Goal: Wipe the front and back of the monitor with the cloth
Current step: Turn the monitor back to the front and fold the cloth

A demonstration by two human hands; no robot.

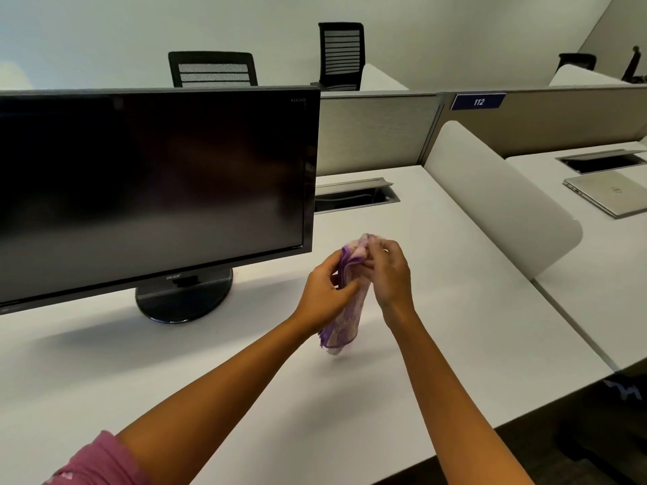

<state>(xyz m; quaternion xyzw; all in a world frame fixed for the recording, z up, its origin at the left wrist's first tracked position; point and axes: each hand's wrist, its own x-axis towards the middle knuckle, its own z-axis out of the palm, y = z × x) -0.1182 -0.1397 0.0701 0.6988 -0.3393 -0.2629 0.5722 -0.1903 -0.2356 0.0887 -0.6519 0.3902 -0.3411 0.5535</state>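
Our left hand point(325, 292) and right hand point(388, 271), fingers pinching our folded purple-and-white cloth point(345, 309), above white worktop point(455, 309), beside dark black-framed monitor point(154, 183)

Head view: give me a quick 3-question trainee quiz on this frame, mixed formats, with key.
1. True or false: the cloth is touching the monitor.
2. Which hands hold the cloth? A) left hand only B) right hand only C) both
3. Fill in: the closed laptop lies on the desk to the ____ of the monitor's desk.

Key
1. False. The cloth is held above the desk, to the right of the monitor's stand.
2. C. The left hand and right hand both grip it.
3. Right. The laptop sits past the white divider.
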